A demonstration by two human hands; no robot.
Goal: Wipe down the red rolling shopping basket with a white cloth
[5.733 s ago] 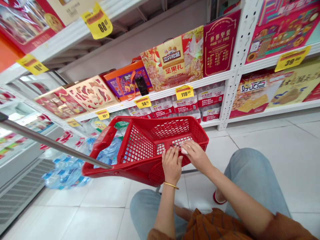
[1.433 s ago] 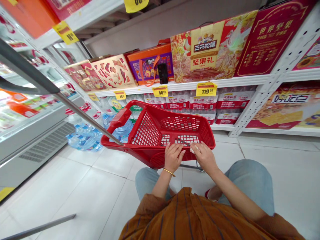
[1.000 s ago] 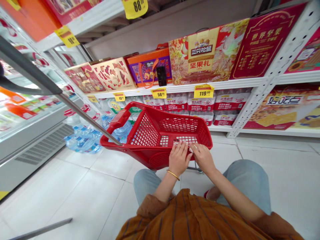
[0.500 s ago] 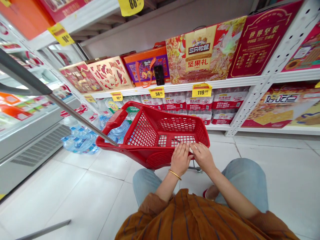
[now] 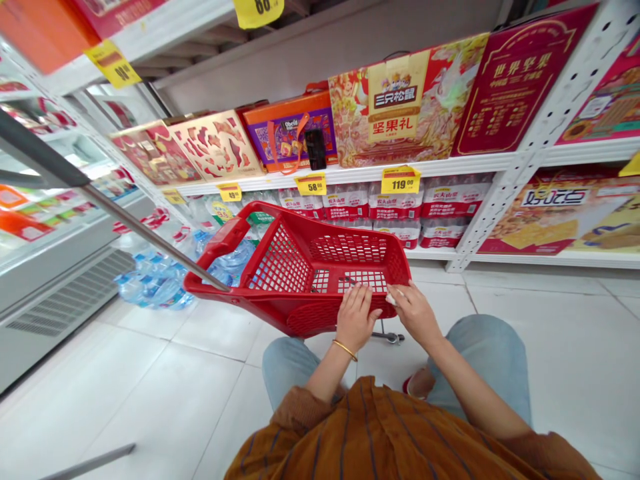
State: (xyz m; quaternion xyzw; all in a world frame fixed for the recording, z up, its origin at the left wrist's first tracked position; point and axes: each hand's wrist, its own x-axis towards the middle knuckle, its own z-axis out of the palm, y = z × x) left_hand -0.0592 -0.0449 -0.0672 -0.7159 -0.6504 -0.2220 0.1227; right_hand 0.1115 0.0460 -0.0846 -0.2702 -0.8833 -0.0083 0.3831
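Observation:
A red plastic shopping cart (image 5: 280,303) stands in front of me, its grid-walled basket turned sideways. My left hand (image 5: 354,321) grips the near rim, fingers over the edge and thumb apart. Just to its right, my right hand (image 5: 414,312) is closed on a small white cloth or tissue (image 5: 392,299), pressed to the rim near the basket's right corner. Part of the white piece is hidden under the fingers. A caster wheel (image 5: 395,338) shows below the basket.
Behind the cart, a white shelf (image 5: 430,165) carries gift boxes (image 5: 390,110) and a dark phone-like object (image 5: 315,149). Packs of bottled water (image 5: 395,200) fill the lower level. Large water bottles (image 5: 160,280) lie on the floor at left, beside a chiller (image 5: 75,293). A grey pole (image 5: 150,230) crosses the left side.
My right hand has moved right along the rim with the white piece, leaving a gap between the hands. My left hand stays on the rim. The whole view has shifted slightly.

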